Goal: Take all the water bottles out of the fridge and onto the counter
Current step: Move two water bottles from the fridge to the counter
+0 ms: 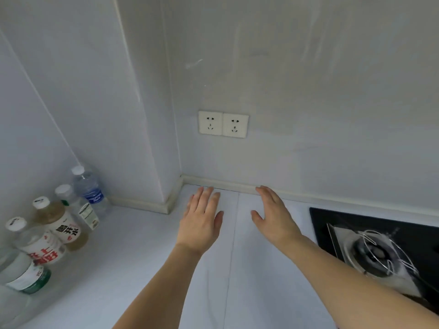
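pale counter point(142, 257) runs to the wall; five water bottles point(59, 224) stand grouped at its left corner. your left hand point(202, 224) and right hand point(273, 219) hover flat, fingers straight, holding nothing. fridge unseen, so recheck it, then set any remaining bottles beside these.

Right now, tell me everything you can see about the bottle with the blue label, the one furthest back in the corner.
The blue-label bottle is clear, ribbed plastic with a white screw cap and a blue band printed in white, too blurred to read. It looks about full of clear liquid. It stands upright on the pale counter in the back left corner near the wall, last in the row of bottles. The green-label bottle just in front overlaps it; whether they touch I cannot tell. Neither hand is near it.
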### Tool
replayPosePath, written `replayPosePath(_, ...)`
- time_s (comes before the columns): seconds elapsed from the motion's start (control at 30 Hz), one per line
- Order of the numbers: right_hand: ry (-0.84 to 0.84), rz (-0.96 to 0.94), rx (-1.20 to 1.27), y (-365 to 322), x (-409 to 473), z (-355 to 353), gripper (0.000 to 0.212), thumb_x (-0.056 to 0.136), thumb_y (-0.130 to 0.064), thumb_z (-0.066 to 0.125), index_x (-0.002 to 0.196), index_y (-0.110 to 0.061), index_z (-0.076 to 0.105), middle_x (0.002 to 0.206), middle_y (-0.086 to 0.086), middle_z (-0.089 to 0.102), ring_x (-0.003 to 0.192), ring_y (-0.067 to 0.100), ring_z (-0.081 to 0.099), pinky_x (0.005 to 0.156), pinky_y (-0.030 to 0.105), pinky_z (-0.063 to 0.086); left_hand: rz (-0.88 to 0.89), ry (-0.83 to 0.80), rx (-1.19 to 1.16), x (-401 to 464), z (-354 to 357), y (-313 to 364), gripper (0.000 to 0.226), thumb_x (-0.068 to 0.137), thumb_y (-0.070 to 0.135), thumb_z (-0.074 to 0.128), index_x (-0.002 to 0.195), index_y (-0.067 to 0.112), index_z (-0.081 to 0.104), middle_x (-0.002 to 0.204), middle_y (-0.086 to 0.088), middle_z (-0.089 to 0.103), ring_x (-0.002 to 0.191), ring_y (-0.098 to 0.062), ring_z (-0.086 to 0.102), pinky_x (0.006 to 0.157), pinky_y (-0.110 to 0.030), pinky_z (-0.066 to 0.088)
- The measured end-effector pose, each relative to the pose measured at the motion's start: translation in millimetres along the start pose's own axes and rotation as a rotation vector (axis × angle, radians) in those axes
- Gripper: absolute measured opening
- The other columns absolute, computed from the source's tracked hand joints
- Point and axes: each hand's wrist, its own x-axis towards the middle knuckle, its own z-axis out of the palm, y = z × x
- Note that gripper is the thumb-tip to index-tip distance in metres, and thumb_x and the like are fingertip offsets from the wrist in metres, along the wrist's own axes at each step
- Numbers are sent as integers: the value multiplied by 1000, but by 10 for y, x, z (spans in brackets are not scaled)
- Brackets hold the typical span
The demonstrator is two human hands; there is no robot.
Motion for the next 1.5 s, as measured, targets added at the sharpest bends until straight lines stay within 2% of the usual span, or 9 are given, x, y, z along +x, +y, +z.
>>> replayPosePath(0.2, 130, 92, 2, 781, -693, -858, 60, 95, -21, 55, 149, -12, 30, 156, 0, 28, 144, 12, 23, 114, 18, 16, 159, 11, -81, 223, 153, 1175, 45, 97, 35, 37, 135, 13, 46, 145, -6, 45, 139, -28, 34, 102, -49, 46)
replayPosePath(0.33, 226, 173, -1, 1283, -1339, -1494, 60, 97, -25, 54, 150, -16, 28, 156, -3, 26, 141, 14, 31, 113, 24, 23, 258, 11, -127, 258, 193, 2098, 46, 97, 36, 35, 135, 12, 48, 145, -6, 46, 138, -29, 37, 103, -47, 46)
replayPosePath(0.5, 368, 288, -35, 1848, -2213, -2235, 60, 96, -25, 56, 149, -18, 29, 156, -2, 28, 143, 15, 29, 114, 29, 28, 467, 2, -167, 240, 266, 3294, 45, 97, 34, 38, 133, 11, 48, 143, -9, 48, 135, -32, 41, 105, -50, 43)
replayPosePath(0.63, 486, 372, -85, 2301, -2942, -2787, 59, 96, -23, 56, 148, -14, 31, 155, 2, 31, 143, 16, 29, 116, 33, 28, 601, 17, -240, 133, 262, 4340, 42, 97, 32, 42, 133, 10, 49, 141, -9, 48, 132, -33, 43, 99, -49, 48)
replayPosePath(0.77, 591, 458, -116, 2688, -3717, -3324, 57, 96, -23, 55, 148, -13, 31, 155, 1, 30, 142, 16, 28, 115, 30, 27, 727, 1, -309, 13, 212, 5358, 41, 97, 28, 51, 134, 11, 49, 144, -8, 45, 134, -31, 40, 98, -48, 49)
replayPosePath(0.97, 734, 579, -161, 3164, -4711, -4069, 57, 97, -22, 53, 148, -12, 30, 154, 4, 31, 141, 18, 28, 115, 28, 21, 902, -27, -405, -113, 54, 6744, 44, 98, 33, 45, 136, 12, 46, 147, -6, 41, 136, -28, 36, 97, -46, 49)
replayPosePath(1.2, 856, 726, -217, 3676, -5471, -4639, 57, 98, -25, 51, 149, -12, 29, 153, 3, 31, 140, 18, 29, 113, 26, 21, 1159, -34, -454, -269, 78, 8095, 48, 98, 38, 39, 139, 13, 44, 148, -6, 39, 137, -29, 35, 102, -45, 44)
replayPosePath(1.3, 886, 769, -231, 3912, -5623, -4777, 56, 98, -26, 51, 149, -14, 29, 153, 3, 32, 139, 18, 30, 112, 25, 22, 1213, -39, -491, -281, 241, 8553, 45, 98, 32, 49, 138, 11, 46, 148, -7, 40, 137, -29, 36, 105, -45, 43)
replayPosePath(1.5, 899, 914, -255, 4634, -5811, -5013, 56, 97, -28, 52, 147, -18, 30, 152, 1, 34, 134, 19, 38, 110, 27, 27, 1236, -123, -619, -305, 748, 9493, 47, 100, 34, 46, 141, 13, 41, 151, -5, 34, 139, -24, 31, 108, -38, 38)
